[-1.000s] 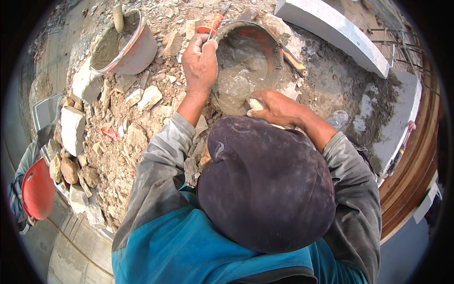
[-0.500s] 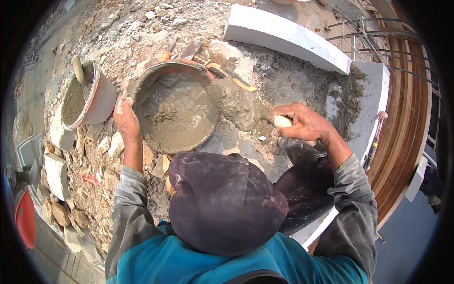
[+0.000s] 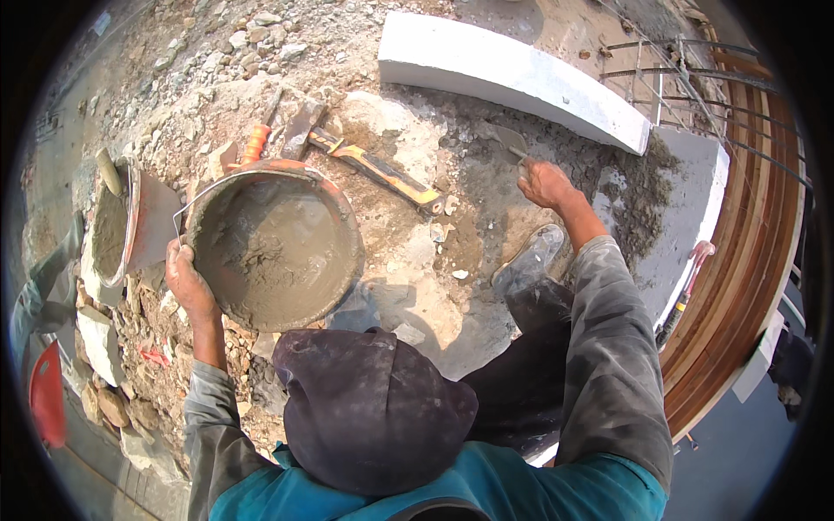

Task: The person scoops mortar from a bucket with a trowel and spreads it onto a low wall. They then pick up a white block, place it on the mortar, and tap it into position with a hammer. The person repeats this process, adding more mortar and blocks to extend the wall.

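My left hand (image 3: pixel 189 282) is closed on the rim of a round bucket (image 3: pixel 346 201) at the left, beside its wire handle. Wet grey mortar (image 3: pixel 278 252) partly fills it. My right hand (image 3: pixel 550 187) is wrapped round the handle of a trowel (image 3: pixel 511 139), and part of that handle is hidden by my fingers. The blade points away from me, over the grey mortar-smeared ground in front of a long white block (image 3: pixel 512 74). Below my right hand shows a dusty boot (image 3: pixel 530 256).
Beyond the bucket lie a hammer (image 3: pixel 373 169) with a yellow-and-black handle and an orange-handled tool (image 3: pixel 256 143). A second bucket (image 3: pixel 149 221) stands at the left among stones. Steel bars (image 3: pixel 686 74) and curved wooden boards (image 3: pixel 738 260) are at the right.
My right hand has moved the trowel away from me, from beside the bucket toward the white block. Earlier mortar covered its blade; now the blade shows. My left hand stays on the bucket.
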### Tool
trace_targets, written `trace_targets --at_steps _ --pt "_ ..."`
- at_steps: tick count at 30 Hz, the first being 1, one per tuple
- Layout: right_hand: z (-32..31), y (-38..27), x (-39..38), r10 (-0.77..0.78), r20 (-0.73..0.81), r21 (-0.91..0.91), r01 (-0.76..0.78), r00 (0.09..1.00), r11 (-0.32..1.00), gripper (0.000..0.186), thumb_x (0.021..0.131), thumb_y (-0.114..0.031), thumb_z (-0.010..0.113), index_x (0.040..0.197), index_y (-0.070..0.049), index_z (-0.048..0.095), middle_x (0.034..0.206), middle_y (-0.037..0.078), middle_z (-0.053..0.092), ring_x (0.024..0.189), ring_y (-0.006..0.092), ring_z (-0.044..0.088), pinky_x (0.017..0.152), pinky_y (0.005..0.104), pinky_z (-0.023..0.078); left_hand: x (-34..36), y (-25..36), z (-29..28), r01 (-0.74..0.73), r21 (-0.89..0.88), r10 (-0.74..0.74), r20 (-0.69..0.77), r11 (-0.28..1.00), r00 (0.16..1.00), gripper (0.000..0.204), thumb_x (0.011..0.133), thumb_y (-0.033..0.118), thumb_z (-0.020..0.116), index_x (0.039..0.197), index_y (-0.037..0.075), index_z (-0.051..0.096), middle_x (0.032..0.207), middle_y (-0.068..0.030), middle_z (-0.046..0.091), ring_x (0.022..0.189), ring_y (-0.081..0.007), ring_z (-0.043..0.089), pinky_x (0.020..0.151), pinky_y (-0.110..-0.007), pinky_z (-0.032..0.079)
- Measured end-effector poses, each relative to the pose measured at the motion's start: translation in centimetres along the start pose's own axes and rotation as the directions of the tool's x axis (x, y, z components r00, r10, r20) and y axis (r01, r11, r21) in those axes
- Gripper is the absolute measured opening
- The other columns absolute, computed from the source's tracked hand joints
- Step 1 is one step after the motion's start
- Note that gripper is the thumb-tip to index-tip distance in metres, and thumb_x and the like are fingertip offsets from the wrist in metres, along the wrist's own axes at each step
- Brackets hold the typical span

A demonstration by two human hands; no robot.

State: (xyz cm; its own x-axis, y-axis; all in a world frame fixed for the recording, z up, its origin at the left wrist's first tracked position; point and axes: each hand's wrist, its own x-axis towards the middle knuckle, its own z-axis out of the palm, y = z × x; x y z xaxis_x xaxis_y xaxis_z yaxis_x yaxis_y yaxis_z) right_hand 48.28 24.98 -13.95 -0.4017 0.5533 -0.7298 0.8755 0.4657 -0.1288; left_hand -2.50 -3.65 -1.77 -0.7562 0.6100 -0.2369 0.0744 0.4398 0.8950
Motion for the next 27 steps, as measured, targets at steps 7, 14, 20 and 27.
trace_targets --at_steps 7,14,20,27 --pt "-1.8 -0.6 6.0 0.003 -0.183 -0.15 -0.031 0.983 0.988 0.032 0.089 -0.015 0.054 0.116 0.001 0.053 0.114 0.024 0.057 0.102 0.0429 0.062 0.087 0.0511 0.052 -0.1 0.5 0.0 0.009 0.017 -0.009 -0.02 1.0 1.0 0.024 0.093 0.012 0.042 0.103 -0.001 0.059 0.095 -0.0027 0.058 0.089 -0.0104 0.051 0.085 -0.025 0.04" --pt "-2.5 -4.5 3.3 -0.037 -0.29 0.028 0.047 0.956 0.999 0.031 0.087 -0.014 0.057 0.115 -0.003 0.056 0.115 0.024 0.058 0.103 0.0425 0.061 0.085 0.0509 0.052 -0.6 1.7 0.7 0.031 -0.016 -0.032 -0.03 0.999 0.999 0.024 0.093 0.012 0.042 0.104 -0.001 0.059 0.096 -0.0027 0.058 0.089 -0.0103 0.051 0.085 -0.025 0.04" --pt "-6.1 -5.3 4.7 0.014 -0.175 -0.149 -0.04 0.984 0.988 0.028 0.092 -0.02 0.054 0.113 -0.002 0.056 0.111 0.023 0.062 0.1 0.0399 0.064 0.084 0.0482 0.052 0.3 -0.6 -0.6 -0.008 -0.006 0.008 0.006 1.0 1.0 0.024 0.094 0.012 0.043 0.106 -0.001 0.059 0.097 -0.0026 0.058 0.091 -0.0104 0.05 0.086 -0.025 0.039" --pt "-10.9 -19.2 -9.9 -0.561 -0.236 0.031 0.583 0.793 0.812 0.031 0.086 -0.013 0.063 0.113 -0.001 0.053 0.096 0.019 0.061 0.08 0.0374 0.065 0.07 0.0445 0.054 -0.1 2.3 2.0 0.012 -0.016 -0.012 -0.005 1.0 1.0 0.021 0.092 0.014 0.05 0.1 -0.001 0.062 0.084 0.0025 0.052 0.081 -0.0073 0.044 0.076 -0.023 0.037"
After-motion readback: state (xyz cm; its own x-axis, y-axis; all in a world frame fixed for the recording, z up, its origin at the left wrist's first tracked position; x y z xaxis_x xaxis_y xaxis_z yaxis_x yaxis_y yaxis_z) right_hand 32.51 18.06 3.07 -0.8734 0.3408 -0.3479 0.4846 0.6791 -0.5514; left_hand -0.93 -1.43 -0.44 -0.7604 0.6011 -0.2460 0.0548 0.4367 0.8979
